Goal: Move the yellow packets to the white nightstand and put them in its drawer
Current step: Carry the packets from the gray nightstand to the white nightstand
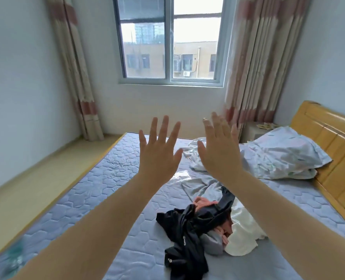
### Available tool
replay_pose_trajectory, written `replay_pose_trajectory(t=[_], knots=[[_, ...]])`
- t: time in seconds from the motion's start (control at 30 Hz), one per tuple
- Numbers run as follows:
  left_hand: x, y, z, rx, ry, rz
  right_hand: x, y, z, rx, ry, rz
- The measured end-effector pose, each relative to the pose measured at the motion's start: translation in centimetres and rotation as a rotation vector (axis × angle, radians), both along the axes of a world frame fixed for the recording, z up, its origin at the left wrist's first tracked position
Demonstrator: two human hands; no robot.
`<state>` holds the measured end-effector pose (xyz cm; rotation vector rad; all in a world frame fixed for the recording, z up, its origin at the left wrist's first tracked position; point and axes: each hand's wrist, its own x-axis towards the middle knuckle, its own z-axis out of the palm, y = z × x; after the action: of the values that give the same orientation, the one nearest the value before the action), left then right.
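Left hand (157, 156) and right hand (218, 152): each grip spread wide, empty. The white nightstand (252, 134) stands beyond the pillow (284, 156), nearer the right hand. Yellowish items (266, 125) lie atop it, indistinct.

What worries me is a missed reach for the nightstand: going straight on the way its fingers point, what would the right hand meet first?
Probably the white wall below the window, though depth is unclear; the right hand points up and forward over the bed. The nightstand is further right.

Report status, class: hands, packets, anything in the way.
Left hand, right hand open, empty, raised. Yellowish items on white nightstand, far corner. Pillow, clothes pile on bed.
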<state>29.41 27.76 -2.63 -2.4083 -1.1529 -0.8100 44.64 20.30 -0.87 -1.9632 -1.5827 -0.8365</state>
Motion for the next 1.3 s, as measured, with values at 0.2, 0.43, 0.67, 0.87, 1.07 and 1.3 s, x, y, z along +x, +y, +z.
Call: replay_pose_trajectory(t=[0.2, 0.43, 0.67, 0.87, 1.07, 1.3], knots=[[-15.9, 8.5, 1.2, 0.003, -0.03, 0.105, -15.6, 10.4, 0.9, 0.044, -0.006, 0.119], [-31.9, 17.4, 3.0, -0.026, 0.051, 0.213, -31.1, 20.6, 2.0, -0.011, -0.022, 0.191], [-42.5, 25.7, 2.0, -0.066, 0.028, 0.31, -41.0, 31.1, 1.7, -0.054, -0.134, 0.267], [-51.7, 35.6, 1.1, -0.077, 0.052, 0.363, -49.3, 42.6, 0.5, -0.043, -0.089, 0.339], [-58.9, 48.0, 2.6, -0.075, 0.134, 0.383, -57.2, 55.6, 0.5, -0.047, -0.017, 0.376], [-67.8, 59.5, 2.5, -0.048, 0.123, 0.387, -65.7, 67.2, 0.5, -0.124, -0.023, 0.377]])
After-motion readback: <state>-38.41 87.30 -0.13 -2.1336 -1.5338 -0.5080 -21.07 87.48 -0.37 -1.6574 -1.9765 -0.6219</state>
